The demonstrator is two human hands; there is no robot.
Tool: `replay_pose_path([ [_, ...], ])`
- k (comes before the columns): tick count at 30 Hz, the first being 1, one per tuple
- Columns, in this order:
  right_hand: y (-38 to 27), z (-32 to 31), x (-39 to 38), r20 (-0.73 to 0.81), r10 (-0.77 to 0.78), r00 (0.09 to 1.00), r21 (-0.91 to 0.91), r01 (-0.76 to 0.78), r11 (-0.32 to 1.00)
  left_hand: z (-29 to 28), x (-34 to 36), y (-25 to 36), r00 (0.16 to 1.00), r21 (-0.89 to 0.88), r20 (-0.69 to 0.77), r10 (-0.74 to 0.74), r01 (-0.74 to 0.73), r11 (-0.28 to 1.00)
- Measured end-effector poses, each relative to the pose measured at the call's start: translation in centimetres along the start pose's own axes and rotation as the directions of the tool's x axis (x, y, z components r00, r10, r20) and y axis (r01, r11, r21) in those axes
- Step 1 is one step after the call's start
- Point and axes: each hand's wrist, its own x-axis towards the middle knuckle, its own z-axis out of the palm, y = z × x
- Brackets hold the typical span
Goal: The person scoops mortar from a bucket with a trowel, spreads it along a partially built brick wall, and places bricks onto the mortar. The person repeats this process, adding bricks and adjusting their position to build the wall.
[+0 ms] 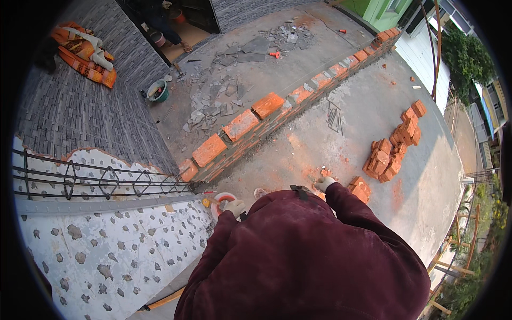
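Note:
My left hand (233, 208), in a pale glove, is beside a white bucket (216, 205) with a red inside. A small yellow item (206, 202) sits to its left. My right hand (324, 184), also gloved, is out past the right of my maroon-clad body, near a small broken brick piece (325, 173) and a low brick stack (359, 189). The fingers of both hands are small and partly hidden, so their grip is unclear. Ahead runs a low brick wall (301, 92), with loose-looking orange bricks (240, 124) along its top.
Steel rebar cages (69, 176) cross the pitted wall at left. More brick piles (381, 159) stand right, near bent wire (335, 117). Beyond the wall lie tile rubble (224, 90), a green tub (158, 90) and a doorway with a person's leg (165, 29). An orange cloth (85, 53) is upper left.

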Motion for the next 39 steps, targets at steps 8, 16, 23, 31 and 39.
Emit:
replay_pose_path([
  [8, -7.0, -4.8, 0.9, -0.088, -0.024, 0.996, -0.138, 0.012, 0.99, -3.6, 3.4, -10.3, 0.913, -0.056, -0.396, -0.097, 0.081, 0.995],
  [16, -0.8, -4.2, 7.1, -0.088, -0.104, 0.991, 0.036, 0.108, 0.993, 0.4, 4.6, -8.7, 0.96, 0.176, -0.204, 0.194, -0.158, 0.972],
  [23, -2.8, -12.2, 16.5, 0.092, -0.188, 0.978, -0.185, 0.203, 0.962, 3.6, 6.5, -1.5, 0.941, 0.345, -0.251, 0.226, -0.131, 0.929],
  [31, -6.8, -17.8, 20.4, 0.072, -0.223, 0.972, -0.053, 0.227, 0.972, 5.0, 10.8, 6.5, 0.944, -0.494, -0.214, -0.253, 0.119, 0.861],
  [39, -1.0, -16.9, 20.8, 0.065, -0.042, 0.997, -0.052, 0.045, 0.998, 0.6, 11.5, 10.6, 0.954, -0.235, -0.291, -0.068, -0.002, 0.972],
])
